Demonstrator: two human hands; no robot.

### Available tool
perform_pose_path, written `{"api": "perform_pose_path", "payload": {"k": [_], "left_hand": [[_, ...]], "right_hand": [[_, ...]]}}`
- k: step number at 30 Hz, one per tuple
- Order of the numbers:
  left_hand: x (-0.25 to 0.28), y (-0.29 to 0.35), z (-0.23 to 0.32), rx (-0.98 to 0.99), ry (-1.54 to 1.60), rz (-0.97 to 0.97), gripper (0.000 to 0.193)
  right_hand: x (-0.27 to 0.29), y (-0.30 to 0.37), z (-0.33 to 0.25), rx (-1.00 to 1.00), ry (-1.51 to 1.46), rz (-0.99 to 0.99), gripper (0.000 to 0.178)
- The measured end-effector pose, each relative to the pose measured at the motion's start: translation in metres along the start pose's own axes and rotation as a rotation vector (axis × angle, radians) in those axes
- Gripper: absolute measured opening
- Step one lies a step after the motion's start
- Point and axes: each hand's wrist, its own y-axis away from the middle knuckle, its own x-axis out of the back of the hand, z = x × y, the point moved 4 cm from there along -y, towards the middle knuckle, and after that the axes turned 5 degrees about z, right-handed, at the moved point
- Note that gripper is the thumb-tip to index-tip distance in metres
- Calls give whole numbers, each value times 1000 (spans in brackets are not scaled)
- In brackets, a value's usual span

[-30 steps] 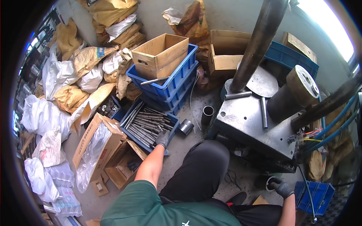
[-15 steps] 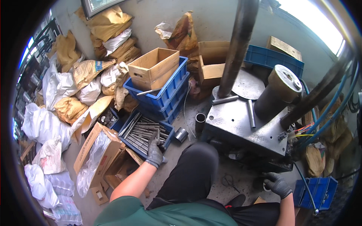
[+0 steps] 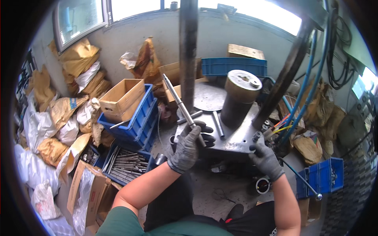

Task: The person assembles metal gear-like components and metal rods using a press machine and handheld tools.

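Note:
My left hand (image 3: 186, 151), in a grey work glove, is closed round a long stepped metal shaft (image 3: 179, 100). The shaft slants up and to the left in front of the steel machine plate (image 3: 242, 135). My gloved right hand (image 3: 267, 159) is raised by the plate's right corner, fingers curled in. A small round metal piece (image 3: 256, 135) shows at its fingertips; I cannot tell whether it is held or belongs to the machine. Beyond my left hand, a blue crate (image 3: 149, 164) holds many similar metal shafts (image 3: 128, 166).
On the plate stand a thick dark cylinder (image 3: 240, 102) and a loose rod (image 3: 218, 124). Upright columns (image 3: 188, 51) and blue hoses (image 3: 311, 86) rise around it. Stacked blue crates (image 3: 138, 135) carry a wooden box (image 3: 123, 100). Sacks (image 3: 55, 151) crowd the left. Blue bins (image 3: 321, 177) stand right.
My left hand has come up from the crate of shafts with a shaft in it. My right hand has risen from low beside the machine to the plate's corner. The view has swung right.

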Motion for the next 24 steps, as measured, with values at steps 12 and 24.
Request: {"api": "perform_pose_path", "payload": {"k": [12, 24], "left_hand": [[-30, -7, -124, 233, -251, -13, 22], [-13, -2, -133, 365, -373, -34, 18]], "right_hand": [[-13, -21, 130, -242, 636, 446, 65], [-61, -55, 147, -138, 452, 371, 51]]}}
